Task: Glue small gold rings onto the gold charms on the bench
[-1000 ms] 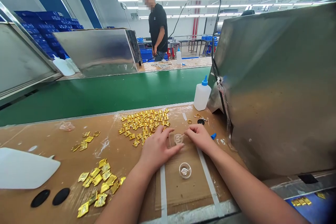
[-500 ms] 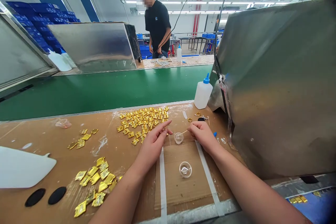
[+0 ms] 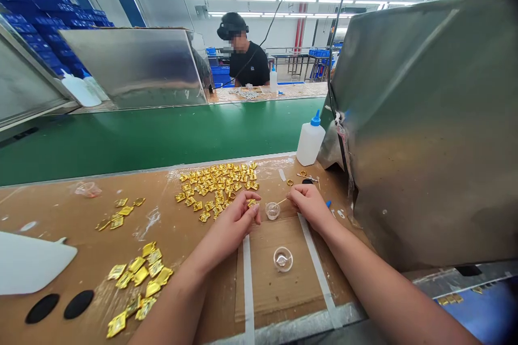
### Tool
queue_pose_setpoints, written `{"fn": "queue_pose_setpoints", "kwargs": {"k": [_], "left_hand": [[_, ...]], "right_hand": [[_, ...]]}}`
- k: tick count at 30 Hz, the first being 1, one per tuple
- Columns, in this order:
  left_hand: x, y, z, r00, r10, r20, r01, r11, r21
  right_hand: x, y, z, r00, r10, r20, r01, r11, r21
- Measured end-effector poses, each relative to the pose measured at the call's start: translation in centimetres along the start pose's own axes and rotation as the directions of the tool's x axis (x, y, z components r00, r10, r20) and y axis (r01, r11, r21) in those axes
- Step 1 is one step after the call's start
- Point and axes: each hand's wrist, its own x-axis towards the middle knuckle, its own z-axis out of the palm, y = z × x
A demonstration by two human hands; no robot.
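My right hand point(image 3: 309, 205) pinches a thin pale stick point(image 3: 282, 201). Its far end reaches the small clear cup point(image 3: 272, 211). To the left of that cup is my left hand point(image 3: 238, 218), fingers bent and somewhat apart. A gold piece point(image 3: 252, 203) shows between thumb and forefinger; whether they touch it I cannot tell. Many small square gold pieces point(image 3: 218, 178) lie spread just beyond my left hand. A second clear cup point(image 3: 283, 260) sits on the taped cardboard point(image 3: 279, 294) between my forearms.
More gold pieces point(image 3: 140, 269) lie at left, near two black ovals point(image 3: 79, 304) and a white sheet point(image 3: 34, 264). A blue-capped bottle point(image 3: 311, 140) stands behind my right hand. A large metal panel point(image 3: 429, 129) rises at right. Across the green surface point(image 3: 162, 132) is a person point(image 3: 250, 64).
My left hand's fingers have bent from their stretched-out pose. My right hand keeps its pinch on the stick. The person opposite has gone from standing to a lower position. The view has shifted slightly.
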Motion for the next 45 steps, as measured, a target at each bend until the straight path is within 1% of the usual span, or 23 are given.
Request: {"fn": "queue_pose_setpoints", "kwargs": {"k": [3, 7, 10, 12, 15, 18, 21, 24, 30, 37, 45], "left_hand": [[-0.5, 0.2, -0.2, 0.992, -0.060, 0.115, 0.052, 0.996, 0.073], [-1.0, 0.4, -0.1, 0.945, -0.140, 0.296, 0.103, 0.985, 0.138], [-1.0, 0.2, 0.1, 0.921, -0.156, 0.356, 0.115, 0.984, 0.133], [-0.8, -0.1, 0.2, 0.919, -0.162, 0.359, 0.127, 0.985, 0.120], [-0.6, -0.5, 0.2, 0.916, -0.168, 0.363, 0.150, 0.986, 0.077], [-0.4, -0.7, 0.2, 0.914, -0.168, 0.369, 0.168, 0.985, 0.031], [-0.3, -0.6, 0.2, 0.911, -0.179, 0.373, 0.185, 0.983, 0.020], [-0.2, -0.5, 0.3, 0.909, -0.171, 0.380, 0.178, 0.984, 0.015], [-0.1, -0.6, 0.3, 0.906, -0.172, 0.386, 0.181, 0.983, 0.013], [-0.2, -0.4, 0.4, 0.906, -0.192, 0.378, 0.201, 0.980, 0.016], [0.0, -0.8, 0.3, 0.902, -0.181, 0.393, 0.187, 0.982, 0.022]], "right_hand": [[0.0, 0.1, 0.0, 1.000, 0.001, -0.004, -0.001, 1.000, 0.006], [0.1, 0.2, 0.1, 1.000, 0.007, -0.012, -0.006, 1.000, 0.019], [-0.1, 0.1, 0.1, 1.000, 0.013, -0.012, -0.013, 0.999, 0.036], [-0.3, -0.2, 0.1, 1.000, 0.014, 0.011, -0.015, 0.999, 0.050], [-0.9, -0.9, 0.2, 0.995, -0.017, 0.093, 0.013, 0.999, 0.040], [-1.5, -1.6, 0.5, 0.983, -0.047, 0.177, 0.057, 0.997, -0.049], [-2.0, -2.0, 0.8, 0.974, -0.038, 0.223, 0.071, 0.987, -0.143], [-2.2, -2.0, 1.2, 0.969, -0.048, 0.241, 0.096, 0.977, -0.191], [-2.4, -1.9, 1.5, 0.959, -0.071, 0.274, 0.134, 0.966, -0.220], [-2.2, -1.5, 1.6, 0.957, -0.094, 0.276, 0.163, 0.957, -0.239], [-2.3, -1.3, 1.6, 0.958, -0.104, 0.269, 0.172, 0.955, -0.243]]}}
